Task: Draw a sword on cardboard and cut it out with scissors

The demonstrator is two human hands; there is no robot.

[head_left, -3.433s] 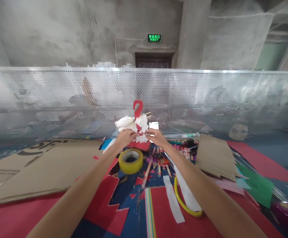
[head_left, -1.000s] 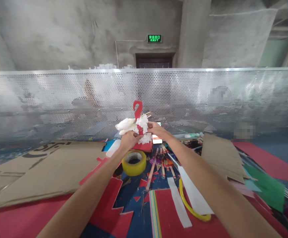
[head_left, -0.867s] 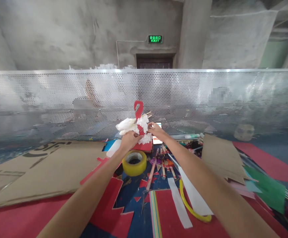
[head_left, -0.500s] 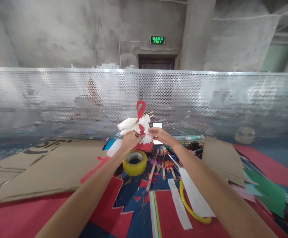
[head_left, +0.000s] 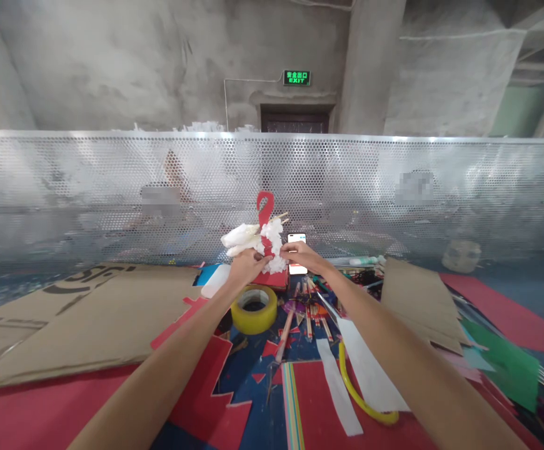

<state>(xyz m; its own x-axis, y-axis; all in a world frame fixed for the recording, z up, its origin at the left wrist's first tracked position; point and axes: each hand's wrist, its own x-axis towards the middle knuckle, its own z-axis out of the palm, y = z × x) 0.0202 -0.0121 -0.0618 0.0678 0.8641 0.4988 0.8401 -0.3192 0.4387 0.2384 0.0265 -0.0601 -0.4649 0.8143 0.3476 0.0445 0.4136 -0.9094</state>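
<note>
Hook (head_left: 263, 219) upward, long axis near-vertical

Soft grey light, glare on perforated screen (head_left: 328, 187), glowing exit sign (head_left: 297, 78), stretched edges

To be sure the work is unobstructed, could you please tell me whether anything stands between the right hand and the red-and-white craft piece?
Nothing visible does: the right hand is at the right edge of the red-and-white craft piece, though actual contact is hard to tell. The phone shows behind that hand, not between them.
</note>
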